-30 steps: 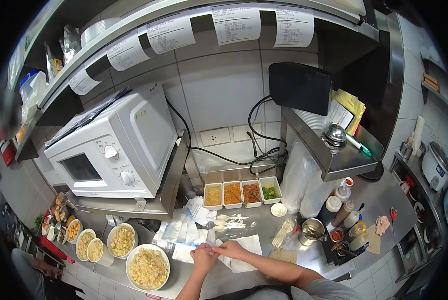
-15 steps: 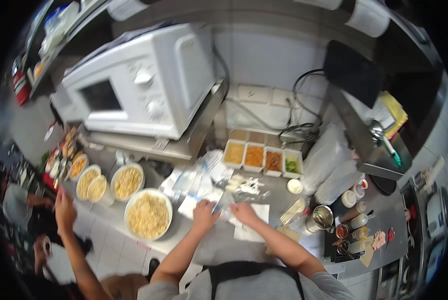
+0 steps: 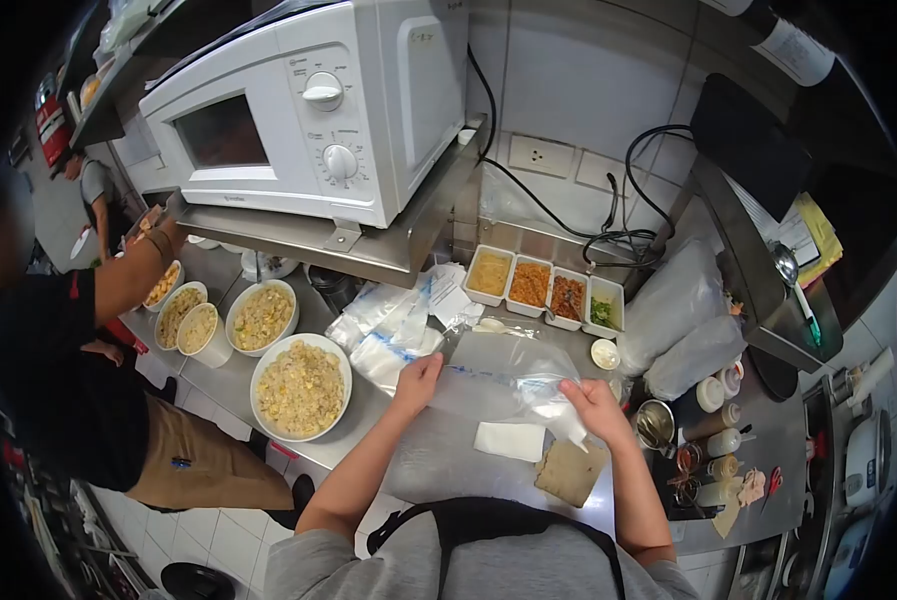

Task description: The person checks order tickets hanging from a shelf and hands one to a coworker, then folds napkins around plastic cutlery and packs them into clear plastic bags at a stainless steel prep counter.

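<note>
A clear plastic bag (image 3: 493, 375) with blue print is stretched out above the steel counter between my two hands. My left hand (image 3: 420, 385) pinches its left edge. On the other side my right hand (image 3: 592, 410) grips the right edge, where the plastic is bunched and whitish. Below the bag lie a folded white napkin (image 3: 509, 440) and a brown piece of cardboard (image 3: 570, 473). A pile of plastic bags (image 3: 378, 335) rests behind my left hand. Left of that hand stands a large white bowl of fried rice (image 3: 300, 390).
Four small trays of toppings (image 3: 548, 290) line the wall. More rice bowls (image 3: 262, 318) stand left. At right are a metal pot (image 3: 654, 424), bottles (image 3: 710, 455) and filled plastic bags (image 3: 668, 320). A microwave (image 3: 298, 120) sits on a shelf overhead. A person in black (image 3: 58, 370) stands at left.
My hands have moved apart and up, spreading the plastic bag between them. The person at left has moved closer to the counter, reaching over the far bowls. The view has shifted.
</note>
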A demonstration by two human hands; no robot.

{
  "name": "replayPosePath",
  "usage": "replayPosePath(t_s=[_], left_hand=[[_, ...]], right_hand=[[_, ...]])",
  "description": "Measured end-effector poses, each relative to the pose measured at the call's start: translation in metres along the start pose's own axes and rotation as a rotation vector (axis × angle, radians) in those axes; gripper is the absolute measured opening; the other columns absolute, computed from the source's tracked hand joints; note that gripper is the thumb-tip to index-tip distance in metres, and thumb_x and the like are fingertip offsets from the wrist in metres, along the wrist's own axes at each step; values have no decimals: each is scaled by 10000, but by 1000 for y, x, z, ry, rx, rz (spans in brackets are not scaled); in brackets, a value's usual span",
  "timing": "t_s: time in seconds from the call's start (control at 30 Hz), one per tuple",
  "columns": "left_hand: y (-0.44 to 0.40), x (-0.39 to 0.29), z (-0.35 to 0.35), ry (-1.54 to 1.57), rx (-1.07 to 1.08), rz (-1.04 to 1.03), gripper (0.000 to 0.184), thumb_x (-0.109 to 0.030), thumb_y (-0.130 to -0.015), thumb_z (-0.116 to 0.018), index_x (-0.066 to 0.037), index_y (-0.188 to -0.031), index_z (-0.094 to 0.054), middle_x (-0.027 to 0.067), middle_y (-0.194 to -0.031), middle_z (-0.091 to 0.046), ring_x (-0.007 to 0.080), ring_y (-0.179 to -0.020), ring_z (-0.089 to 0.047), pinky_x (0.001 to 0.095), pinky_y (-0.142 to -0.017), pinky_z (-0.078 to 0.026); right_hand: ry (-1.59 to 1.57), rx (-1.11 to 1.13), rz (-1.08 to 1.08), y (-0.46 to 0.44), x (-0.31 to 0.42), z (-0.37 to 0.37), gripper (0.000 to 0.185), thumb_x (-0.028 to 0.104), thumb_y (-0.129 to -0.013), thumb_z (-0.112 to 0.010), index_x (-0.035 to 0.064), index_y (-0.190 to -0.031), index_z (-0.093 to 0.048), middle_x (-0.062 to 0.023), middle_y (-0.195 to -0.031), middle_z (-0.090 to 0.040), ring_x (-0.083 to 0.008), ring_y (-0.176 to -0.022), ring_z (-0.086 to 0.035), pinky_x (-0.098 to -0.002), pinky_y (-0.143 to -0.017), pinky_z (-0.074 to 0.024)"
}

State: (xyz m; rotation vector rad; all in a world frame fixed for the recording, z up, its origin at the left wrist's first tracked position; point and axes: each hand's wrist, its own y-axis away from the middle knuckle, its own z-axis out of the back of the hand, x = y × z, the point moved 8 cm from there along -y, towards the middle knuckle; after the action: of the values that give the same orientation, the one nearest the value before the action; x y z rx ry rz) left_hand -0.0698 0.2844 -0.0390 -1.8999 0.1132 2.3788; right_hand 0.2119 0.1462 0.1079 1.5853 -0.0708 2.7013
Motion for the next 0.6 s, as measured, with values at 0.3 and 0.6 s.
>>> replayPosePath(t_s=[0.3, 0.6], left_hand=[[16, -39, -39, 234, 268, 123, 318, -325, -913, -570, -44, -806, -676, -19, -730, -620, 48, -607, -514, 223, -580, -420], [60, -165, -47, -230, -70, -685, 280, -219, -836, -645, -31, -1042, -618, 158, -1063, -533, 301, -1004, -518, 366, -877, -412]], right_hand=[[13, -182, -10, 35, -22, 28, 527, 398, -917, -535, -14, -596, -460, -27, -514, -353, -102, -525, -329, -318, -482, -334], [28, -255, -74, 36, -38, 26, 571, 413, -919, -523, -28, -566, -436, -47, -507, -334, -111, -517, -335, -340, -473, -330]])
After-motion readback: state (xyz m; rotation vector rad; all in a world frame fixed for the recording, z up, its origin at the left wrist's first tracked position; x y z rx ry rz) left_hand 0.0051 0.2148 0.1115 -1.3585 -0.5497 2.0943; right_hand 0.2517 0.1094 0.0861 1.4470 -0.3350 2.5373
